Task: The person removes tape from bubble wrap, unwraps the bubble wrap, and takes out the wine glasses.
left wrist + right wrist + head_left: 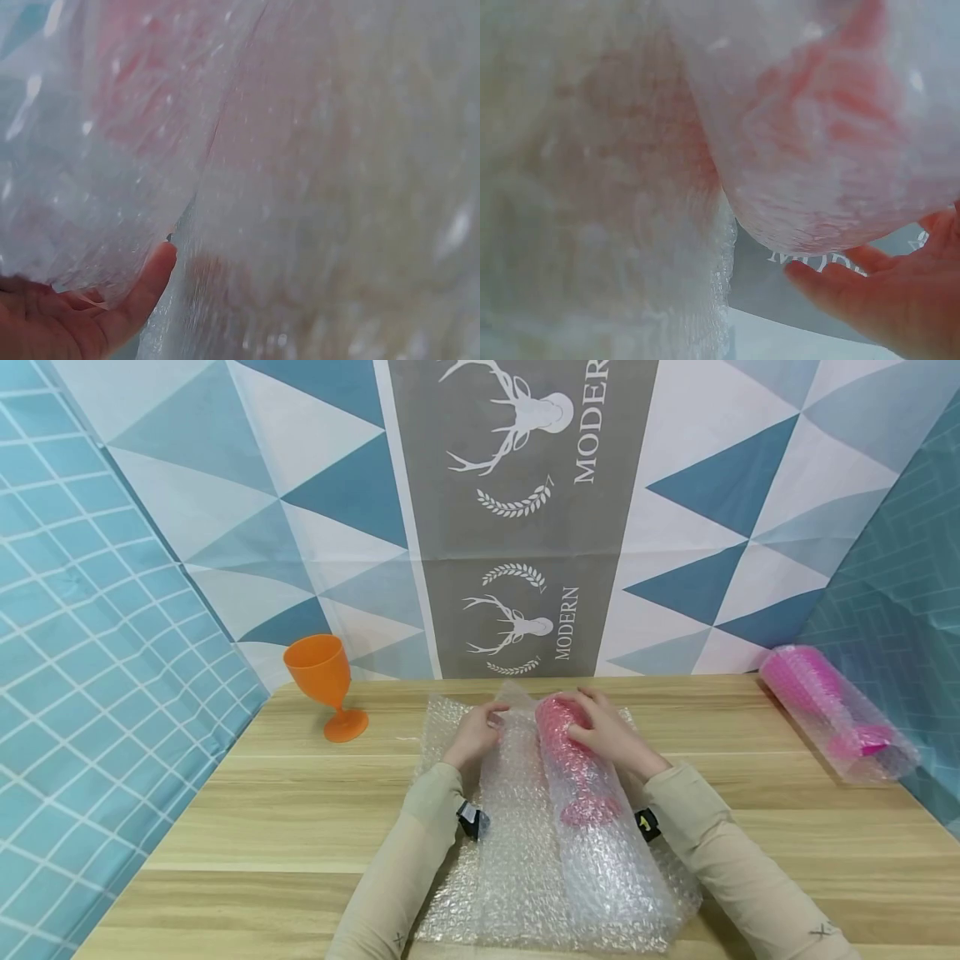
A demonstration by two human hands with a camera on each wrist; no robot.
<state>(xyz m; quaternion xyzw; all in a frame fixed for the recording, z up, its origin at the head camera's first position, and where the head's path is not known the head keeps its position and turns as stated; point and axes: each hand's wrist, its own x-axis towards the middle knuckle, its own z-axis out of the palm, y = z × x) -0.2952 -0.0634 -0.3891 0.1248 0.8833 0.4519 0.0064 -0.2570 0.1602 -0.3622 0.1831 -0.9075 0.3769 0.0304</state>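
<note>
A red goblet [570, 739] lies on its side, rolled in clear bubble wrap [517, 860], its cup toward the wall and its foot nearer me. My right hand [611, 735] holds the cup end through the wrap, thumb on top and fingers over the far end; the right wrist view shows this hand [892, 292] at the rounded end of the roll. To the left, my left hand [477, 733] pinches the upper left part of a raised fold of the wrap. The left wrist view has that hand's thumb [142, 296] against the film, with the other fingers partly hidden behind it.
An orange goblet [321, 677] stands upright at the back left of the wooden table [285, 827]. At the far right edge lies a pink goblet [832, 710] rolled in bubble wrap. A patterned wall covering [517, 543] rises behind the table.
</note>
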